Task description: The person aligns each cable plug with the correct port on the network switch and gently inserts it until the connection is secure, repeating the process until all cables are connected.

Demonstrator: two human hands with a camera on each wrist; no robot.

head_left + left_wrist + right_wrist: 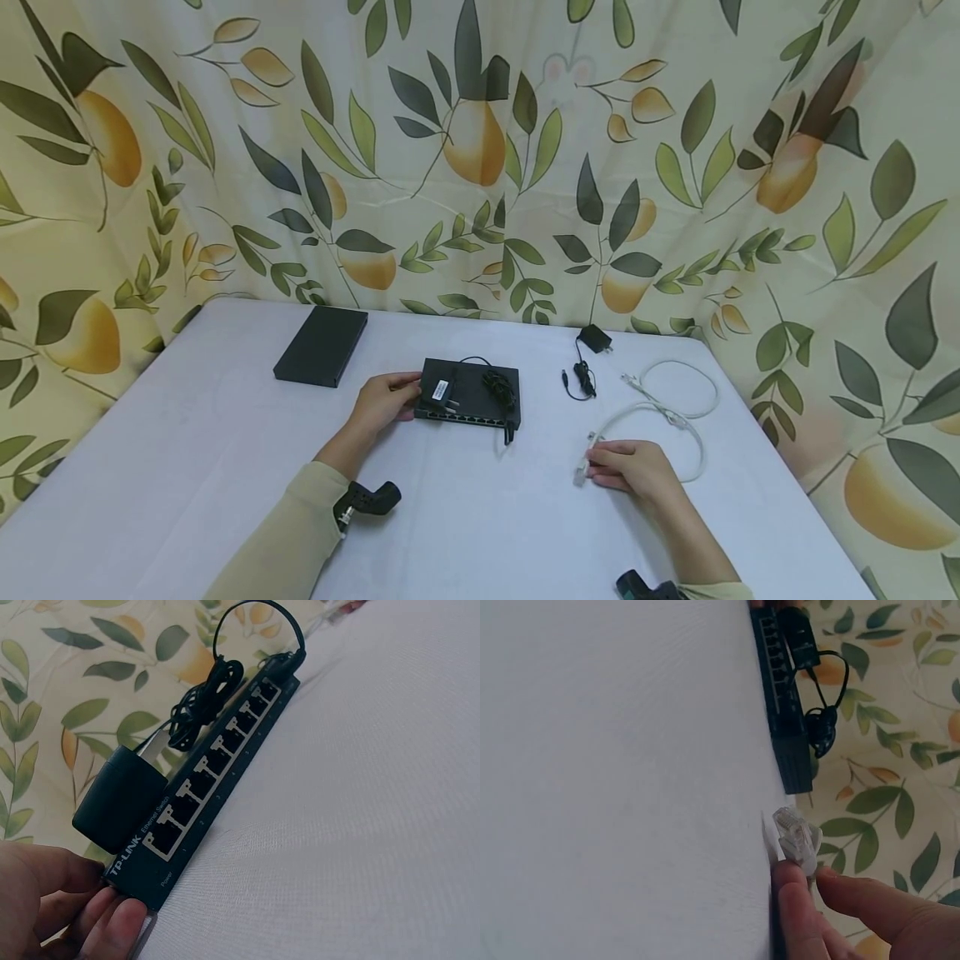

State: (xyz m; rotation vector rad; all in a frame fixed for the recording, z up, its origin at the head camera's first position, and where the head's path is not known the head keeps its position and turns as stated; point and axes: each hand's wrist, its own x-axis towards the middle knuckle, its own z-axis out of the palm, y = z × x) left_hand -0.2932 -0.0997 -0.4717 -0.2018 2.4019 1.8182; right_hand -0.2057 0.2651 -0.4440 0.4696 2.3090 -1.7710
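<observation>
My left hand (pixel 381 402) grips the left end of a black TP-LINK Ethernet switch (pixel 199 802), thumb and fingers at its corner. The switch's row of ports faces toward me. On its top lie a black power adapter (pixel 118 799) and a bundled black cord (pixel 202 705), whose end reaches the front right corner. Farther right, my right hand (pixel 633 467) pinches one end of a white network cable (pixel 702 446) between thumb and fingers. The clear plug (pixel 796 836) sticks out past the fingertips, apart from the switch. The cable's loops lie on the table behind this hand.
A flat black box (pixel 321 346) lies at the back left of the white-covered table (pixel 495 525). Another black adapter (pixel 595 338) with a bundled cord (pixel 582 371) lies at the back right, beside the cable loops. Behind hangs a leaf-and-fruit patterned curtain (pixel 540 208).
</observation>
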